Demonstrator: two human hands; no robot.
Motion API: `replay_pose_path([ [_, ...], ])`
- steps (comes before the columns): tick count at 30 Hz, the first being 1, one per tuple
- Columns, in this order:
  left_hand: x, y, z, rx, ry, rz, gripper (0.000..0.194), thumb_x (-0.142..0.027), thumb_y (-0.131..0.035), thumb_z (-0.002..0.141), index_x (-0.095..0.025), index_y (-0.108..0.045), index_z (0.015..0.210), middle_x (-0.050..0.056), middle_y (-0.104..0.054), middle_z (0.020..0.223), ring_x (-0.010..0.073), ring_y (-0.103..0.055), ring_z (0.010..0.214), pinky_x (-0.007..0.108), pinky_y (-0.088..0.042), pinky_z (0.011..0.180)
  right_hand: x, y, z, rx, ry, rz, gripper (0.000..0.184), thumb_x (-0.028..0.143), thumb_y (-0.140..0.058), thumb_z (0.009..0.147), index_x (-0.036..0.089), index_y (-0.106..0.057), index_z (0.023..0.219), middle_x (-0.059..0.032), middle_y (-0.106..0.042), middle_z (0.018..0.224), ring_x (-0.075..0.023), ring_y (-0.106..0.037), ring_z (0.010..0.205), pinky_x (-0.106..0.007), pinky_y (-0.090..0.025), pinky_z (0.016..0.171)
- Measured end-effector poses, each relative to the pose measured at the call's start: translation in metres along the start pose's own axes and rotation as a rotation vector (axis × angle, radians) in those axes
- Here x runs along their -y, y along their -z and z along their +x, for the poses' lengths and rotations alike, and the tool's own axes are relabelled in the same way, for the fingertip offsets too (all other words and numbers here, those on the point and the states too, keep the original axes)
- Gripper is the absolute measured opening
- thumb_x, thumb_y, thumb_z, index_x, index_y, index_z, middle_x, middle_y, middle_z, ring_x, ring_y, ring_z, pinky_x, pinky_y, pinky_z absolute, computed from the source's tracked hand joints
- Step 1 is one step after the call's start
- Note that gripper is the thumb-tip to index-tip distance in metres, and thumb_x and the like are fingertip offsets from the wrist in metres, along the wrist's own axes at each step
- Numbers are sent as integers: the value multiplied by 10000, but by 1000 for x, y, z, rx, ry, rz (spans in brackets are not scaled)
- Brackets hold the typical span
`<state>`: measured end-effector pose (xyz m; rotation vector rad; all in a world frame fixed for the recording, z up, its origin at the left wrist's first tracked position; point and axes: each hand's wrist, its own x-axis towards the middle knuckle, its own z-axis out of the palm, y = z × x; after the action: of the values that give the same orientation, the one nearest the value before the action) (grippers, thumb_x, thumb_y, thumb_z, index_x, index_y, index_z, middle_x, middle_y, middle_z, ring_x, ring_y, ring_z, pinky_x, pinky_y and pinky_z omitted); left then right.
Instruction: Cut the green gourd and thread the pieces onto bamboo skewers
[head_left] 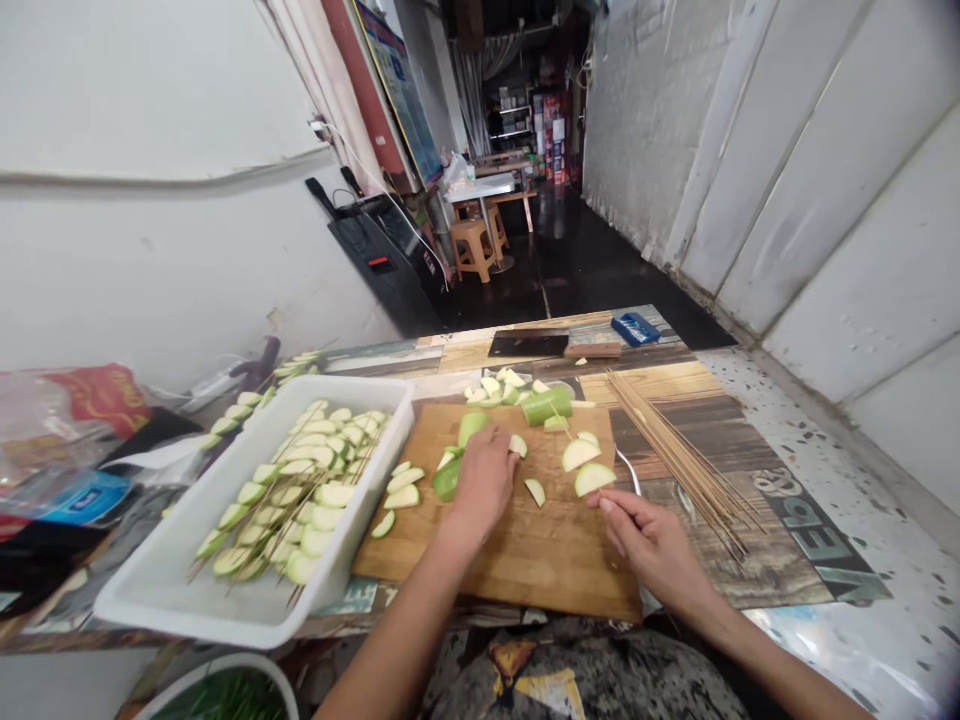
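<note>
My right hand (637, 535) pinches the lower end of a thin bamboo skewer (571, 432), which has several pale half-round zucchini slices (595, 479) threaded on it. Over the middle of the wooden cutting board (544, 565), my left hand (484, 475) has its fingers curled together around the edge of a small zucchini slice (517, 446). Beside its knuckles lie larger green zucchini pieces (446, 482), partly hidden by the hand. Another loose slice (535, 491) rests between both hands. More cut slices (403, 497) are at the board's left.
A white plastic tub (409, 400) at left holds many loaded skewers. Bare skewers (675, 460) lie fanned out at right. Behind the board are a cleaver (529, 343), a blue box (635, 328) and a zucchini chunk (546, 405). A bowl of greens (225, 695) stands below the table edge.
</note>
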<state>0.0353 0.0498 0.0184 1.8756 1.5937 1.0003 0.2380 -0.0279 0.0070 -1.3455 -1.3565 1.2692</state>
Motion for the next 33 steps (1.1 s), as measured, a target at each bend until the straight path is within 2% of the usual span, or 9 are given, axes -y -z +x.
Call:
replay_pose_path([
  [4,7,-2,9,110,-26,243,53,-165,-571,708,-164,-586,760,95,-576,863,242,-500,888,364,-339,838,-4,1,-1,37,-11,24,345,430,-453,823,126,-596,904,63,-324,477,-86,-296,429,-217,-215,417],
  [6,8,-3,10,122,18,309,99,-205,-593,705,-162,-571,791,75,-573,821,220,-508,819,336,-364,764,-6,-1,-3,49,-24,35,343,432,-455,820,128,-596,894,62,-327,481,-84,-295,430,-217,-214,418],
  [11,5,-10,7,177,41,209,230,-213,-583,717,-171,-594,943,33,-601,761,162,-516,681,272,-374,651,-4,-6,-4,70,-51,71,366,460,-453,807,126,-589,870,66,-315,465,-87,-302,428,-218,-212,418],
  [15,2,-11,6,118,83,-96,136,-270,-583,729,-170,-660,779,32,-628,719,159,-530,685,264,-396,656,-2,-5,-8,102,-54,75,372,461,-447,814,126,-592,884,70,-292,469,-84,-281,429,-216,-196,417],
  [20,-2,7,10,129,480,-945,169,-211,-615,723,-110,-641,856,67,-649,798,109,-573,667,192,-451,586,-2,-3,-13,200,-6,-42,341,414,-429,846,142,-629,892,50,-338,489,-87,-305,440,-216,-221,419],
  [23,-2,16,11,116,611,-1230,91,-92,-601,717,-90,-618,806,76,-641,812,60,-551,583,131,-423,473,-2,-4,-12,205,19,-101,339,410,-432,847,145,-640,877,35,-375,513,-91,-322,452,-213,-233,416],
  [27,0,17,10,67,730,-1362,63,-71,-548,760,-91,-590,803,99,-652,859,48,-544,519,134,-431,431,-1,-8,-11,263,1,-73,366,425,-409,856,133,-629,867,46,-367,491,-88,-331,442,-211,-242,418],
  [30,0,14,9,10,791,-1346,85,-129,-548,789,-97,-588,857,120,-661,881,137,-639,708,237,-531,604,2,-9,-11,299,-3,-39,383,422,-380,870,117,-606,913,63,-362,457,-84,-332,419,-214,-260,429],
  [33,-3,13,8,-18,817,-1343,77,-127,-551,789,-103,-584,854,127,-670,884,200,-649,834,345,-532,748,5,-11,-11,297,-16,-37,385,421,-385,866,105,-596,923,66,-370,439,-83,-334,401,-215,-258,422],
])
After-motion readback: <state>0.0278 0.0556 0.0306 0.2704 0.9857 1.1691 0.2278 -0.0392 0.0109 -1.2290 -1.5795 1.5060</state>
